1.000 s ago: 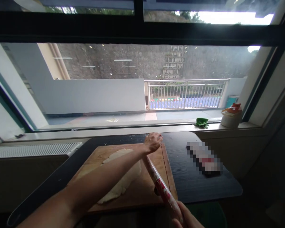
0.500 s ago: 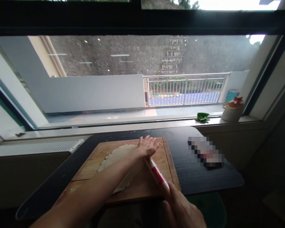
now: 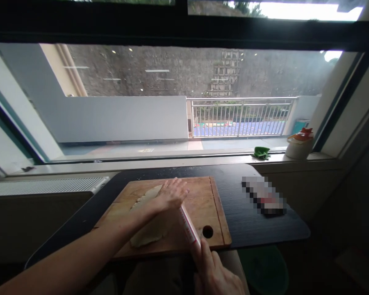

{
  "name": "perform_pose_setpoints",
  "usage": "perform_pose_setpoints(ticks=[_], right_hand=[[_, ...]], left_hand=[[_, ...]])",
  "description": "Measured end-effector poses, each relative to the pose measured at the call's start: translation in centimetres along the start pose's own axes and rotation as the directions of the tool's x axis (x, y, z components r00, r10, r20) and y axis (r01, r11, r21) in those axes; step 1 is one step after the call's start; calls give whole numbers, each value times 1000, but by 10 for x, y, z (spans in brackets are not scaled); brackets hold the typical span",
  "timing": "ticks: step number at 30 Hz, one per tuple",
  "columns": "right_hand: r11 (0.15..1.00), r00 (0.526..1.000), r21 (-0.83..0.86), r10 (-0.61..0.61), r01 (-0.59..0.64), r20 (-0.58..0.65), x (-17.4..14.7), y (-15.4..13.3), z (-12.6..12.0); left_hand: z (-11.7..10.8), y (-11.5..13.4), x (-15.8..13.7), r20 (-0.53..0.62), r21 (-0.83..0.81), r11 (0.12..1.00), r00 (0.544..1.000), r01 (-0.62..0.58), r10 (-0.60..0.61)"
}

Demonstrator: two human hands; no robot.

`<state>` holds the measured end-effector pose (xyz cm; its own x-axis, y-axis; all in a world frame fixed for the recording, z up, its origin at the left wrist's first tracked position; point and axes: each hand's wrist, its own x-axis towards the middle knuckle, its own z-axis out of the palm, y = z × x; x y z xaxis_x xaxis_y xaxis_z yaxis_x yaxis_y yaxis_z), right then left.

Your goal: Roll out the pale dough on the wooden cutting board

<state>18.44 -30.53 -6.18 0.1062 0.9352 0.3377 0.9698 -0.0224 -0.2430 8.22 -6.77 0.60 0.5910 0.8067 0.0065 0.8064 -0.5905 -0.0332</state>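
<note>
A sheet of flattened dough [image 3: 149,232] lies on the wooden cutting board [image 3: 201,196], partly covered by my left forearm. A rolling pin [image 3: 189,229] with a red and white label slants across the board, along the right side of the dough. My left hand [image 3: 173,194] rests palm down over the pin's far end, its fingers stretched out and hiding that end. The near end is wrapped by the fingers of my right hand [image 3: 217,268], close to the board's front edge.
The board sits on a black table [image 3: 240,205] with a pixelated flat object [image 3: 264,196] on its right. A green cloth-like thing [image 3: 261,153] and a white jug [image 3: 299,145] with an orange top stand on the windowsill. Below right is a green basin [image 3: 266,268]; a radiator [image 3: 49,186] is at left.
Both hands have moved left with the rolling pin, further over the dough. The round hole in the board's right part has come into view.
</note>
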Motion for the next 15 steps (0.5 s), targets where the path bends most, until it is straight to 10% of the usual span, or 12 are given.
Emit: perform_pose_setpoints(ticks=[9, 15], right_hand=[[996, 997, 49, 77, -79, 25, 6, 31, -15], [996, 998, -75, 34, -37, -45, 1, 15, -6]], left_hand=[[-2, 42, 46, 13, -117, 992, 999, 47, -45], [-4, 27, 25, -53, -89, 996, 998, 12, -17]])
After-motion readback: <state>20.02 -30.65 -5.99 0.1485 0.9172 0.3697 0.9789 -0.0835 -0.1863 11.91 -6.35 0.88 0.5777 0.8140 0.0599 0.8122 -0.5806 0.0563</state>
